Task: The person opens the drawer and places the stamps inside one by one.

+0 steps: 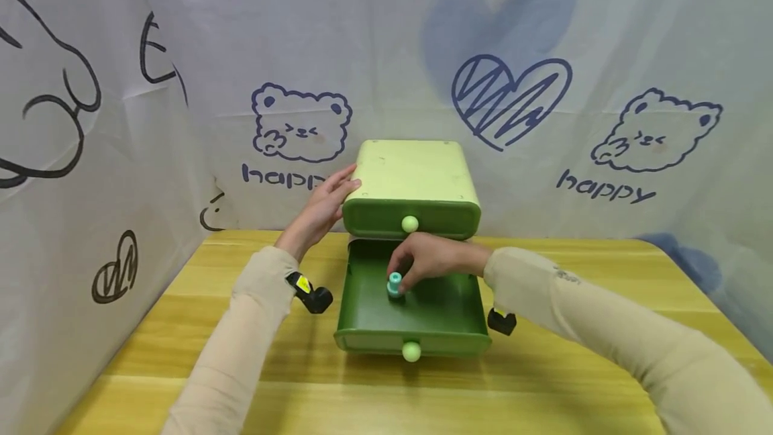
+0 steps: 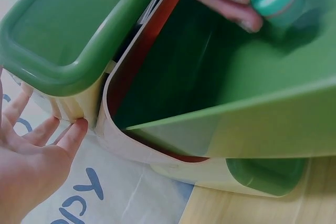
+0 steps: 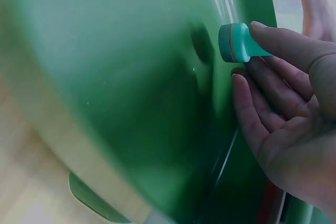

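Observation:
A two-tier drawer box has a pale yellow top (image 1: 417, 170) and a closed green upper drawer (image 1: 374, 219). Its lower drawer (image 1: 362, 311) is pulled out, showing a dark green inside. My left hand (image 1: 323, 207) rests on the left side of the upper tier; in the left wrist view its straight fingertips touch the yellow wall. Over the lower drawer, my right hand (image 1: 431, 257) pinches a small teal piece (image 3: 241, 43) with a wide round base and a narrower stem. The piece is inside the drawer space, and whether its base touches the floor I cannot tell.
Light green round knobs mark the upper drawer front (image 1: 410, 223) and the lower one (image 1: 411, 352). The box stands on a wood-grain table (image 1: 543, 381). Behind it hangs a white cloth (image 1: 386, 52) with drawn hearts and bears.

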The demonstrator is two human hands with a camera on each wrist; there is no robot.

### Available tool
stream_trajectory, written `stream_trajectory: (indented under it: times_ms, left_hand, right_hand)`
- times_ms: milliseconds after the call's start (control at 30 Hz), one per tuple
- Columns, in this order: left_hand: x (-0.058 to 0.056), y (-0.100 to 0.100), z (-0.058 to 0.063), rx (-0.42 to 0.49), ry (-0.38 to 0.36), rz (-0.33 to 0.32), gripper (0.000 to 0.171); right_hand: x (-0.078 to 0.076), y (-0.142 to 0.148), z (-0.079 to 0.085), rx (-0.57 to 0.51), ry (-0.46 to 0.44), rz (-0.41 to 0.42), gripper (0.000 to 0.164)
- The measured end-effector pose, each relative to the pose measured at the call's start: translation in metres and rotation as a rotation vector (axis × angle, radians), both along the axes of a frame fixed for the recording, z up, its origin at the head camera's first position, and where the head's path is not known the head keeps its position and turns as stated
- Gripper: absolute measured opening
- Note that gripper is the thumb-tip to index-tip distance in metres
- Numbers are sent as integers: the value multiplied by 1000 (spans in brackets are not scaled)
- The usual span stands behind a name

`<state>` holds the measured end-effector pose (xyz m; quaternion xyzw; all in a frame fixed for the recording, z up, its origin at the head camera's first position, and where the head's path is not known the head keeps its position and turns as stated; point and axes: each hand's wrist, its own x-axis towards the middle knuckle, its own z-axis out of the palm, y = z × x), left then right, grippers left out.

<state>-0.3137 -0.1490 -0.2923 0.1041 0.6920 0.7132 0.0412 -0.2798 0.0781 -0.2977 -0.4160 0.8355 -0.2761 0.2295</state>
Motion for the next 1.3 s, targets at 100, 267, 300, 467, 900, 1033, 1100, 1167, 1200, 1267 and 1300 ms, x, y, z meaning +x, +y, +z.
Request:
stream_trajectory:
  times_ms: [100, 267, 300, 467, 900, 1033, 1100, 1167, 1200, 1267, 1300]
  left_hand:
    - [0, -1, 0, 8, 9, 0, 59]
    - [-2, 1, -1, 9, 13, -11, 58]
    - [-2, 1, -1, 8, 14, -11, 58]
    - [-3, 3, -1, 8, 19, -12, 59]
    - [-3, 5, -4, -2, 11, -24, 59]
    - [-4, 6, -3, 6, 9, -17, 60]
    - [-4, 6, -3, 6, 9, -10, 60]
    - [-4, 4, -3, 3, 8, -3, 60]
    - [-3, 4, -3, 0, 7, 0, 60]
    - [-2, 2, -2, -4, 2, 6, 60]
    - [-1, 2, -3, -3, -1, 8, 60]
  right_hand:
    - [-1, -3, -3, -12, 3, 5, 20]
    - [0, -4, -8, -6, -24, -1, 19]
    - [0, -3, -9, -3, -29, -8, 19]
    - [0, -1, -12, -6, -60, -40, 18]
    - [2, 5, -12, -3, -90, -59, 25]
    - [5, 13, -4, 0, -71, -89, 30]
    - [8, 18, 1, -6, -54, -107, 31]
    - [11, 23, 4, -26, -33, -110, 32]
    - [13, 26, 5, -43, -25, -110, 32]
    - [17, 32, 7, -81, -11, -117, 31]
    - [19, 35, 7, -105, -10, -119, 31]
